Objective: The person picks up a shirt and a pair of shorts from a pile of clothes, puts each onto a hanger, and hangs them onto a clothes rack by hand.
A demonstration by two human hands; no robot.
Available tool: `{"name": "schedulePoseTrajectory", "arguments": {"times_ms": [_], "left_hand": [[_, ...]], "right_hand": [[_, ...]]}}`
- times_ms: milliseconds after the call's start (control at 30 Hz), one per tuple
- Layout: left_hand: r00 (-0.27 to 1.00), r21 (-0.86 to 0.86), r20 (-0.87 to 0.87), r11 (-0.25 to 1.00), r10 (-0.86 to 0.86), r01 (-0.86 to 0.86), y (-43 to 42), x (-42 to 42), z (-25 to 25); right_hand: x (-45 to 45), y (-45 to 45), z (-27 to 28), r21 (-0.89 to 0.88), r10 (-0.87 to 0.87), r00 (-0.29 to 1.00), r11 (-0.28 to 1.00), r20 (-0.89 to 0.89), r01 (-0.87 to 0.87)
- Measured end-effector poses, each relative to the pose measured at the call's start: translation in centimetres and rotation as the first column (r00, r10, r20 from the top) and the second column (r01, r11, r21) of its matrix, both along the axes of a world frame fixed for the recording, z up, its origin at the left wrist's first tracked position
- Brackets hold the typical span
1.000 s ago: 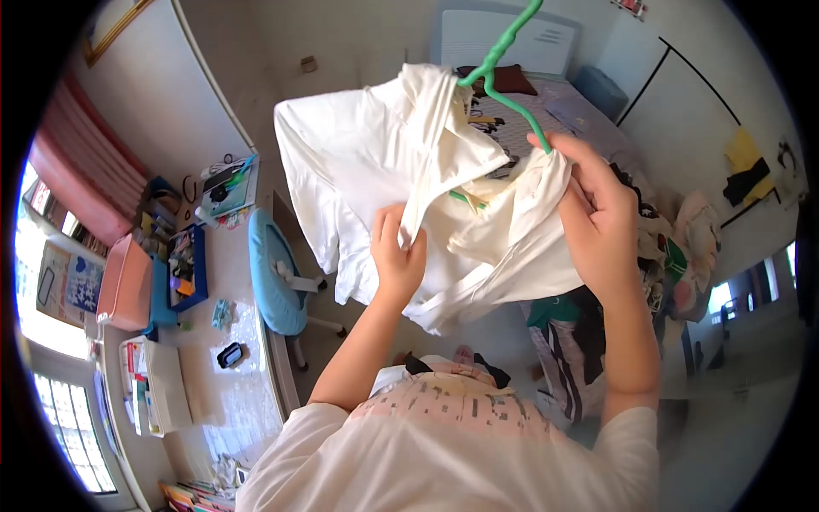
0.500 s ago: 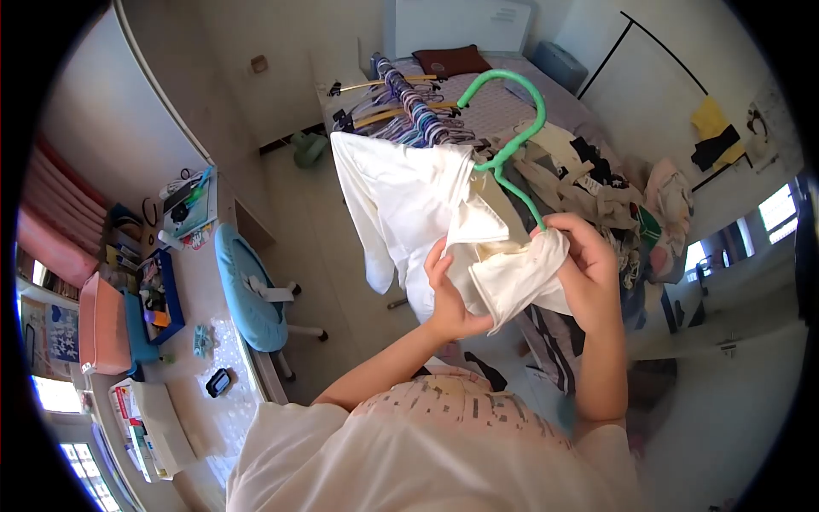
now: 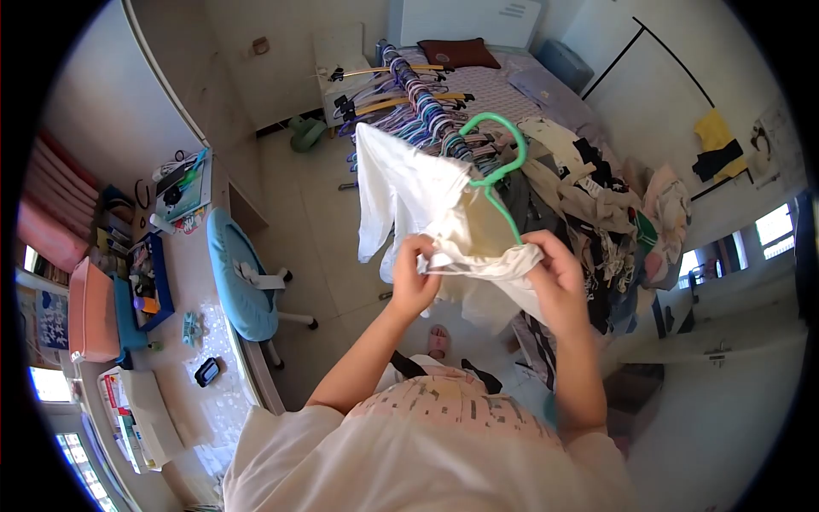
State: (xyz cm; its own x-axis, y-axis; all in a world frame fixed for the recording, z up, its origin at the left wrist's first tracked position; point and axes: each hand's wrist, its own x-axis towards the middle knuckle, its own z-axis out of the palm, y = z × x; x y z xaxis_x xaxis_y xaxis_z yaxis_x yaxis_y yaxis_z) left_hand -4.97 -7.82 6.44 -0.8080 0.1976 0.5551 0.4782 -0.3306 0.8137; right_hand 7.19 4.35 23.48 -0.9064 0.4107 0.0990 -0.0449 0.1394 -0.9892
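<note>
In front of me a white shirt hangs partly on a green clothes hanger. The hanger's hook points up and away, and one of its arms runs down into the cloth by my right hand. My left hand pinches the shirt's edge near its middle. My right hand is closed on the bunched cloth at the right, close to the hanger's lower end. Between the two hands the edge is stretched into a band. The hanger's other arm is hidden inside the shirt.
Beyond the shirt stands a rail packed with hangers. Clothes lie heaped on the bed to the right. At left are a blue chair and a desk with a dark small case.
My left hand has gone from open fingers against the cloth to pinching its edge. Hanger and shirt have dropped lower, and my right hand has shifted slightly down and left.
</note>
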Motion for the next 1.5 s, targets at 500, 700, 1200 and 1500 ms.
{"name": "schedulePoseTrajectory", "arguments": {"times_ms": [500,700,1200,1500], "left_hand": [[0.926,-0.797,0.363,0.483,-0.1,0.364,2.1,-3.6,-5.0],[0.742,-0.603,0.665,0.527,-0.084,0.599,0.5,-0.1,-8.3],[0.387,-0.211,0.906,0.612,-0.17,0.762,-8.0,4.2,-5.3],[0.332,-0.116,0.879,0.523,-0.341,0.845,-6.2,3.6,-0.9]], "right_hand": [[-10.9,35.7,-8.7,0.799,-0.552,0.834,0.497,-0.011,0.339],[-16.8,42.6,-19.1,0.849,-0.574,0.793,0.507,0.205,0.148],[-8.6,25.7,-26.9,0.106,-0.369,0.928,0.926,0.058,0.362],[8.2,-4.0,-21.4,-0.862,0.404,0.822,0.471,0.401,0.188]]}}
